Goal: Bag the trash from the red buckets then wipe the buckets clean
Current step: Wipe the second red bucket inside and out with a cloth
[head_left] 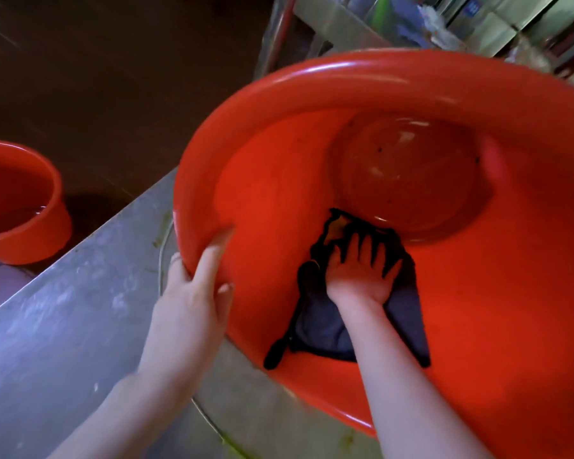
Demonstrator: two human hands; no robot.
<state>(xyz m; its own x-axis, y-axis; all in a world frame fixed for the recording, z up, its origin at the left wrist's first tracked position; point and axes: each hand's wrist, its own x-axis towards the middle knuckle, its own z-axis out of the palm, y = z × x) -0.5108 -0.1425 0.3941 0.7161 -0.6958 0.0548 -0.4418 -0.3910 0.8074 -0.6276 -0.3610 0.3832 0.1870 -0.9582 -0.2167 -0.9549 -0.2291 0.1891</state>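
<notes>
Tilted red bucket (411, 94) sits on the tabletop (63, 309); left hand (193, 293) fingers clamp its 9 o'clock rim, right hand (358, 273) presses the dark cloth (315, 326) flat inside. Push too hard and it could slide off.

Readable text: none.
Blue label (473, 8): at top right on the shelf items; pale marks on it are too blurred to read.
Bucket (312, 91): plain red, no print showing.
Second bucket (52, 207): plain red, no print showing.
Cloth (318, 326): dark, no label showing.
</notes>
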